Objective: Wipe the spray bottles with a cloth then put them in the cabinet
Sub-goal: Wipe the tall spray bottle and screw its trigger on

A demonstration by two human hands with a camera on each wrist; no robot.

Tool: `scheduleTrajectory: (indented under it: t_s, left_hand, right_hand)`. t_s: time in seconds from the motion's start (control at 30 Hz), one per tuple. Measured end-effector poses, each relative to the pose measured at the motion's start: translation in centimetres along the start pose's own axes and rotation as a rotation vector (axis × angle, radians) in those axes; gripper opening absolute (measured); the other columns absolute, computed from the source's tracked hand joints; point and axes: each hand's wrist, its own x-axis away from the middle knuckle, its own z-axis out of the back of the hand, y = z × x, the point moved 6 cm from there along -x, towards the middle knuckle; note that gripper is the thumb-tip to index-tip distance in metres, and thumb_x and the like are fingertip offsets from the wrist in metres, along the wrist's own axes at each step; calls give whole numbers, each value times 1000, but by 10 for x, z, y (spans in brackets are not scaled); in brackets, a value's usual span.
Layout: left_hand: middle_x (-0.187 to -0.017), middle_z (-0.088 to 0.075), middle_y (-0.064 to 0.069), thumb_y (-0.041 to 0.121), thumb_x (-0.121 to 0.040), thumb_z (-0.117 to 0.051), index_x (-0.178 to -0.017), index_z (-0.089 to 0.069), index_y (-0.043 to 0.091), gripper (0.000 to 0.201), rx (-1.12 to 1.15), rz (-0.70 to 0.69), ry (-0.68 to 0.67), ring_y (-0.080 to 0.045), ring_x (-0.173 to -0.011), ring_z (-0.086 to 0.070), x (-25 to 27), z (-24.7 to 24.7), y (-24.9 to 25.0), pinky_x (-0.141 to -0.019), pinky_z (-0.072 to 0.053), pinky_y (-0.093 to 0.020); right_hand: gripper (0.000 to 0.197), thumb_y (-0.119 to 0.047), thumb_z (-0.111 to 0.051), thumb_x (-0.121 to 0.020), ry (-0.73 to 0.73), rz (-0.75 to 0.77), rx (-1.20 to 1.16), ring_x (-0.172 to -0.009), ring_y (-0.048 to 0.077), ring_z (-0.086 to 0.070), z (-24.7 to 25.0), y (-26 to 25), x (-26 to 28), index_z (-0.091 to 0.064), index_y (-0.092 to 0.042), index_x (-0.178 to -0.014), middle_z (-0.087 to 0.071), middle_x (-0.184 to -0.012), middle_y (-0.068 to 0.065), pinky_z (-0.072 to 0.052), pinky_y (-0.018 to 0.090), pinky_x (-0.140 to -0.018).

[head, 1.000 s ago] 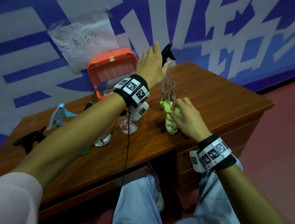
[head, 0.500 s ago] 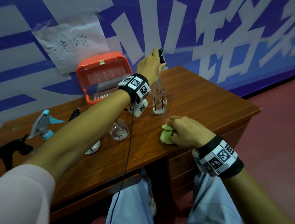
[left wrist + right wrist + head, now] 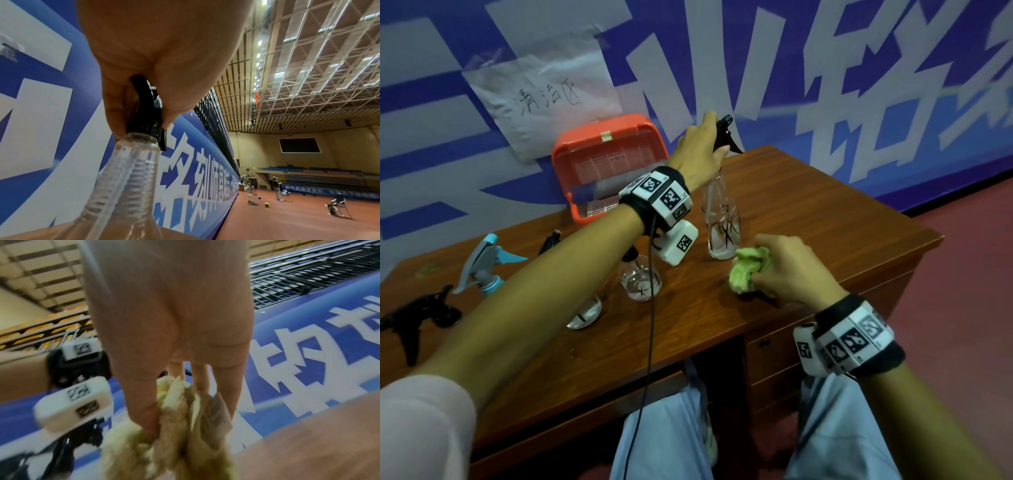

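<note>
At a wooden desk (image 3: 808, 219), the left hand (image 3: 697, 154) grips a bottle (image 3: 720, 222) by its sprayer, steadying it, while the right hand (image 3: 791, 270) clutches the cloth (image 3: 748, 270) for wiping.

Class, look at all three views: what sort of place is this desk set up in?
Probably an indoor sports hall. The left wrist view shows a high truss ceiling, tiered seating and a wide red floor; the wooden desk stands against a long blue banner.

The left forearm (image 3: 544, 274) hides two bottles' necks (right-wrist view blurred).
</note>
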Motion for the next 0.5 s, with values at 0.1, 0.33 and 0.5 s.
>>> scheduleTrajectory:
  t_s: [0.1,0.33,0.5]
  left_hand:
    - [-107,-68,-11,22,-100,-62,-114,-46,6,27,52,-55,1,-28,-97,-68,22,13,0,-79,-58,-40]
    - [-108,-73,-7,24,-99,-64,-115,-50,7,27,138,-164,-25,-21,-90,-71,76,37,9,-77,-59,-44]
    - [-103,-72,2,33,-97,-68,-116,-53,11,33,147,-214,-45,-10,-85,-70,101,51,22,-70,-56,-26]
  right_hand:
    - [26,-19,-80,-78,162,-30,-212,-78,15,-71,20,4,7,-64,-31,-94,-72,-89,-8,-63,41,-67]
    - [32,-11,-74,-89,430,22,-680,-94,13,-72,41,2,16,-66,-25,-116,-73,-103,-5,-64,48,-78]
    - [29,-9,-69,-94,425,26,-920,-105,21,-73,24,-8,11,-68,-22,-120,-74,-110,3,-61,51,-90]
